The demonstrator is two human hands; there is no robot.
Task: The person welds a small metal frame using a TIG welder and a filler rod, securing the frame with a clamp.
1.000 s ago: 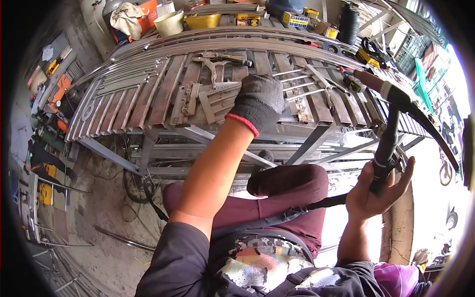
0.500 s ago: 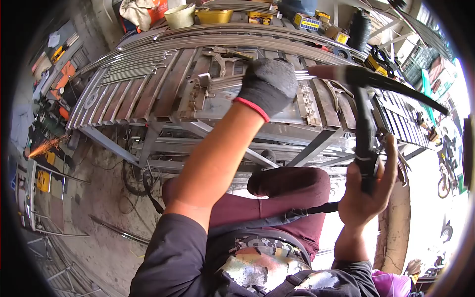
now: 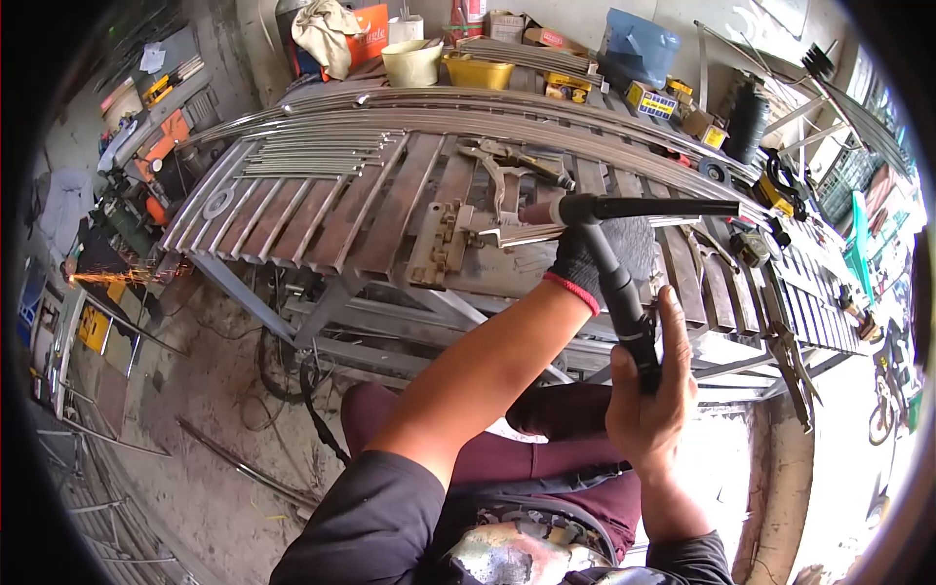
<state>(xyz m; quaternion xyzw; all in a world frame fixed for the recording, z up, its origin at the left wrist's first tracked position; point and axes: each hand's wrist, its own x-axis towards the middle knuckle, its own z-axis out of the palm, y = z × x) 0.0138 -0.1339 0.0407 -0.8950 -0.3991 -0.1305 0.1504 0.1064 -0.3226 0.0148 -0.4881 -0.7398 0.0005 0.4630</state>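
Observation:
My left hand (image 3: 603, 261), in a dark glove with a red cuff, is closed around thin metal rods (image 3: 526, 234) over the slatted steel bench (image 3: 375, 219). Part of the glove is hidden behind the TIG torch (image 3: 616, 288), which my bare right hand (image 3: 655, 414) grips by its black handle. The torch's pinkish nozzle points left, just above the rod ends, and its long back cap sticks out to the right. Beside the rods sits a metal block with notches (image 3: 444, 244). Locking pliers (image 3: 497, 166) lie just beyond it.
Bundled rods (image 3: 322, 151) and a flat ring (image 3: 218, 203) lie on the bench's left. A white bucket (image 3: 411, 64), yellow tub (image 3: 478, 73) and blue bin (image 3: 639, 47) stand at the back. Clamps (image 3: 792, 366) hang at the right. Sparks (image 3: 127, 276) fly at far left.
The torch in my right hand has moved left and now crosses in front of my gloved left hand. The left hand stays on the rods while the view has shifted.

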